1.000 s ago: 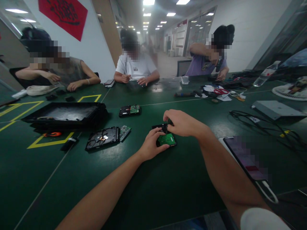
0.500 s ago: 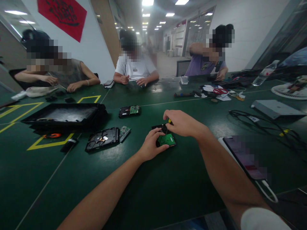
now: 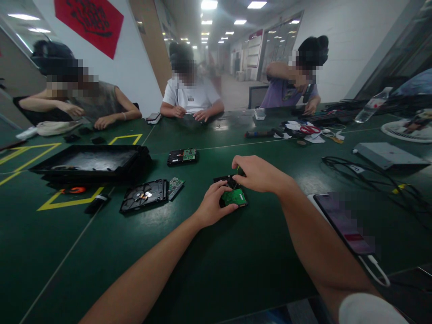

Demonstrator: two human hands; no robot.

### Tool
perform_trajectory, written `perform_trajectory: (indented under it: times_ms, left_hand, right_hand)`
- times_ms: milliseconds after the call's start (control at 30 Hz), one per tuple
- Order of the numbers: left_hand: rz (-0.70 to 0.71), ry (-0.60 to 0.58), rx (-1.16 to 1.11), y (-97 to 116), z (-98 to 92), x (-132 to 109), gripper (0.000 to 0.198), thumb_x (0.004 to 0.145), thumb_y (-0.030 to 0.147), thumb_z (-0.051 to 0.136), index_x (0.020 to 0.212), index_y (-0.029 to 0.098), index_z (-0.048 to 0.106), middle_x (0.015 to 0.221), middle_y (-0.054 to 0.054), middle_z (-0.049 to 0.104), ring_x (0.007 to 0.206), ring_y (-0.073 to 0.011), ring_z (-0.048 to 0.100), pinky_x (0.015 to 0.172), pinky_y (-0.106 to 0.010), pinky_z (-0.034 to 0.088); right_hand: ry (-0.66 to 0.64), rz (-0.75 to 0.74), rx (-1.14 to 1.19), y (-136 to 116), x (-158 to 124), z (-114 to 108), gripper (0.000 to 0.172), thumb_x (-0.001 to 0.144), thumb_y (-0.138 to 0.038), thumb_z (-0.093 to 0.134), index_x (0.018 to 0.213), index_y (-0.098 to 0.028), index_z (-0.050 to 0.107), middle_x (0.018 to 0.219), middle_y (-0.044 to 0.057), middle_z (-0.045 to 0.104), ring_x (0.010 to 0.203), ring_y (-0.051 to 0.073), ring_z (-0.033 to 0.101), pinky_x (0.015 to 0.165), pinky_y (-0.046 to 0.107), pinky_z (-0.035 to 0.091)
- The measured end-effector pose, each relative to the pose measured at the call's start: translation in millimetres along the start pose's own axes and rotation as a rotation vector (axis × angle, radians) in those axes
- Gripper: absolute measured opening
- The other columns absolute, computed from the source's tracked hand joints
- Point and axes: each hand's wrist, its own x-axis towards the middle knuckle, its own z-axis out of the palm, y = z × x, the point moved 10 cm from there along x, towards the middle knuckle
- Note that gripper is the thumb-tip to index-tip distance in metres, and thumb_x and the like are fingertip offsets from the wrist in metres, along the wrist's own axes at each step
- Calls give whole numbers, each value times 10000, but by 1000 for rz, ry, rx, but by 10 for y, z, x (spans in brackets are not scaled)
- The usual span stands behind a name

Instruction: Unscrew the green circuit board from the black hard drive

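Observation:
A hard drive (image 3: 235,198) lies on the green table with its green circuit board facing up. My left hand (image 3: 216,202) grips the drive from its left side, thumb along the near edge and fingers across the top. Above the drive's far right part, my right hand (image 3: 258,174) is closed round a screwdriver (image 3: 240,171) held upright. Only a bit of its yellow and black handle shows, and its tip is hard to make out. Left of my hands lies another hard drive (image 3: 145,196), with a loose circuit board (image 3: 176,187) at its right end.
A third hard drive (image 3: 182,156) lies farther back. Stacked black trays (image 3: 91,162) stand left. At right are a phone (image 3: 344,222) with a white cable, black cables (image 3: 364,177) and a grey metal box (image 3: 389,153). Several people sit across the table, one in a white shirt (image 3: 191,96).
The screwdriver handle shows a different side in my right hand, which has barely shifted. My left hand stays on the drive. At the far left, a co-worker's hand has moved slightly.

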Motion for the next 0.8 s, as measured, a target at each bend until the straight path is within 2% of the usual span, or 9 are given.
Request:
perform_trajectory:
  times_ms: [167, 367, 500, 567, 700, 800]
  left_hand:
    - [7, 11, 1, -26, 11, -2, 557, 850, 473, 828, 1336, 278, 641, 1570, -119, 507, 1511, -350, 431, 1252, -575, 376]
    - [7, 2, 2, -60, 30, -8, 564, 848, 476, 829, 1343, 285, 636, 1577, -113, 498, 1514, -348, 428, 1252, -580, 376]
    - [22, 11, -3, -42, 16, -10, 560, 848, 469, 829, 1337, 276, 633, 1562, -118, 509, 1510, -340, 432, 1252, -566, 376]
    - [24, 12, -8, -34, 10, -10, 555, 851, 470, 826, 1331, 270, 633, 1567, -121, 504, 1506, -338, 435, 1251, -561, 379]
    - [13, 0, -7, -38, 12, -8, 551, 851, 472, 825, 1330, 274, 636, 1581, -117, 489, 1509, -339, 432, 1249, -562, 384]
    - [13, 2, 3, -35, 8, -6, 552, 853, 470, 825, 1333, 273, 635, 1575, -120, 495, 1510, -339, 430, 1251, -568, 379]
  right_hand:
    - [9, -65, 31, -55, 5, 7, 246, 871, -160, 596, 1115, -158, 623, 1106, 126, 727, 965, 247, 664, 825, 328, 455]
    - [8, 33, 12, 18, 3, -8, 219, 935, -257, 601, 1135, -171, 614, 1003, 109, 745, 912, 260, 680, 775, 339, 442]
    - [-3, -36, 33, -62, 0, -7, 239, 898, -225, 624, 1128, -162, 626, 1101, 128, 735, 977, 260, 675, 808, 334, 450]
    - [-14, -53, 49, -88, 3, 5, 246, 882, -195, 621, 1125, -160, 628, 1106, 124, 733, 951, 243, 672, 794, 322, 450]
    - [-1, 29, 18, -4, 7, -2, 243, 927, -250, 610, 1154, -163, 620, 1005, 110, 745, 908, 254, 678, 767, 331, 439]
    - [1, 34, 26, 15, 1, -6, 248, 937, -282, 621, 1154, -163, 622, 1044, 125, 746, 961, 272, 681, 798, 342, 450]
